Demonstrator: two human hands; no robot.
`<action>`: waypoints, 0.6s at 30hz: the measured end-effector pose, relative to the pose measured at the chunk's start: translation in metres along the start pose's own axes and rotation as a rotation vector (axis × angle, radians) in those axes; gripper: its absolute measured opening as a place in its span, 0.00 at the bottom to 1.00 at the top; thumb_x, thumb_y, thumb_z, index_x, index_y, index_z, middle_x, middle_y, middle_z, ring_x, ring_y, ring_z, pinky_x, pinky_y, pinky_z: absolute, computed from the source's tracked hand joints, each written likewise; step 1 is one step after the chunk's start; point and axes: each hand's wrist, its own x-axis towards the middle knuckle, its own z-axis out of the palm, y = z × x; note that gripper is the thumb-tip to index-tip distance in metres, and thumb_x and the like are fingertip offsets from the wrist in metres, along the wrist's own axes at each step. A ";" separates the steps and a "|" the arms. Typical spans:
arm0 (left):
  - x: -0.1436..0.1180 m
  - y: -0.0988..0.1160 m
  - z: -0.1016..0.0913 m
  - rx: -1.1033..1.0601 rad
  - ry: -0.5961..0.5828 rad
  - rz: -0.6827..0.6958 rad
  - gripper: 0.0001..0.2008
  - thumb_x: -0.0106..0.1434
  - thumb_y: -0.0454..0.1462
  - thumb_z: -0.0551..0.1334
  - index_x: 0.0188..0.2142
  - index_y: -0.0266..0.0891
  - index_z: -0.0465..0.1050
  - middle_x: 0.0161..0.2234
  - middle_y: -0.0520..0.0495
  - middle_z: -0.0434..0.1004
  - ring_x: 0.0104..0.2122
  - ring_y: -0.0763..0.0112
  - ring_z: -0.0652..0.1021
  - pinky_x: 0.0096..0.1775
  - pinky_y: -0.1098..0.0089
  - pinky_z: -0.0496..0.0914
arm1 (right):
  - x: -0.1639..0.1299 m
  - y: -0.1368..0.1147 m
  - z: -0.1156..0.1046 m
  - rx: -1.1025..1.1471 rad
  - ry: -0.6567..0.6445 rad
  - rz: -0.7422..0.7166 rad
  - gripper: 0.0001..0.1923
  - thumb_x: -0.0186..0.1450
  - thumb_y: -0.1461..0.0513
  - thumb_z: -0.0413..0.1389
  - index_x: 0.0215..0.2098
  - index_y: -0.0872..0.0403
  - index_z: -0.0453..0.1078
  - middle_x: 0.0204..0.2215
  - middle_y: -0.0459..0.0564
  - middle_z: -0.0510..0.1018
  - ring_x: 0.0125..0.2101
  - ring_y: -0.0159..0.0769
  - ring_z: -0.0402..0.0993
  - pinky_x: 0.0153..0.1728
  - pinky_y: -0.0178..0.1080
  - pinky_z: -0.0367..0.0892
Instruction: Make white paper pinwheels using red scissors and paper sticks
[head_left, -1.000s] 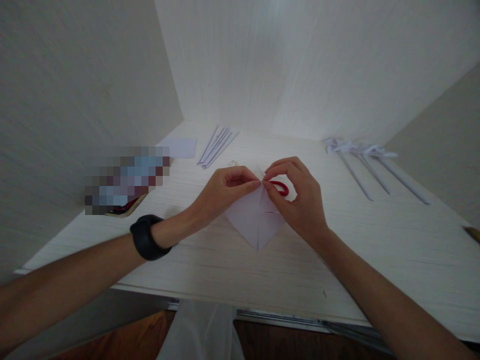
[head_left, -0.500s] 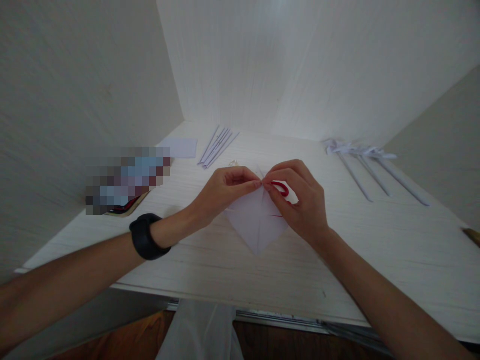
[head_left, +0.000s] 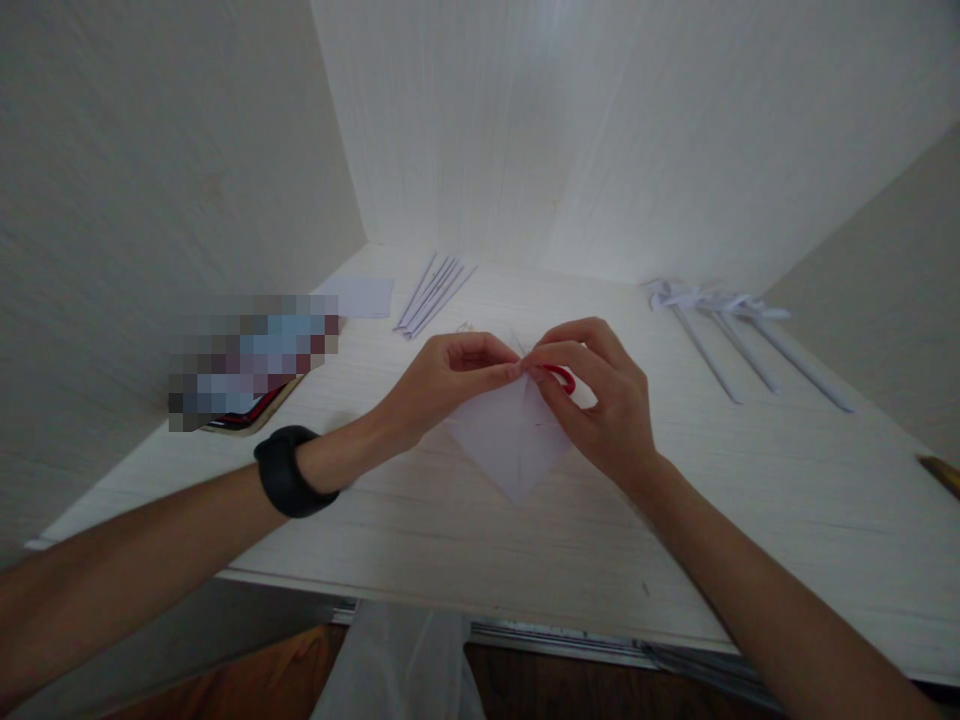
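Observation:
A square of thin white paper (head_left: 510, 455) is held with one corner pointing toward me, crease lines running across it. My left hand (head_left: 442, 385) pinches its middle between thumb and fingertips. Close against it, my right hand (head_left: 609, 405) is also closed in a pinch on the paper, the fingertips of both hands nearly touching. A red loop (head_left: 570, 381), like a scissors handle, shows behind the right fingers; the rest of it is hidden. Whether anything small lies between the fingertips I cannot tell.
Several thin white paper sticks (head_left: 431, 297) lie at the back, beside white paper sheets (head_left: 369, 297). At right rest three thicker rolled paper sticks (head_left: 709, 356) with folded white paper at their tops. A phone-like object (head_left: 259, 412), partly pixelated, lies left. A whitish plastic bag (head_left: 397, 660) hangs below the table edge.
Both hands keep their pinch on the paper with barely any movement. The paper's right side has shifted slightly, and less of the red shows near the right hand.

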 end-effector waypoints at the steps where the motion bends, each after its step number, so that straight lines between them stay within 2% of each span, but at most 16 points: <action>1: 0.000 0.000 0.000 0.000 0.002 -0.004 0.12 0.51 0.42 0.70 0.28 0.35 0.76 0.27 0.50 0.77 0.26 0.75 0.73 0.30 0.73 0.66 | 0.000 0.000 0.000 -0.005 0.000 0.000 0.07 0.66 0.66 0.53 0.36 0.50 0.73 0.35 0.51 0.73 0.38 0.39 0.71 0.38 0.44 0.67; 13: 0.002 -0.002 -0.002 -0.036 0.016 -0.037 0.12 0.50 0.42 0.71 0.28 0.36 0.76 0.26 0.51 0.76 0.26 0.76 0.73 0.29 0.74 0.65 | -0.001 0.003 -0.005 -0.045 -0.007 -0.077 0.12 0.65 0.67 0.53 0.39 0.47 0.76 0.36 0.50 0.75 0.38 0.39 0.71 0.37 0.44 0.66; 18: 0.002 0.000 0.000 0.009 0.012 -0.018 0.11 0.51 0.41 0.70 0.28 0.36 0.75 0.26 0.51 0.77 0.26 0.75 0.74 0.29 0.74 0.66 | 0.001 0.004 -0.008 -0.009 0.015 -0.016 0.09 0.66 0.65 0.54 0.38 0.48 0.76 0.36 0.50 0.75 0.39 0.39 0.71 0.40 0.45 0.66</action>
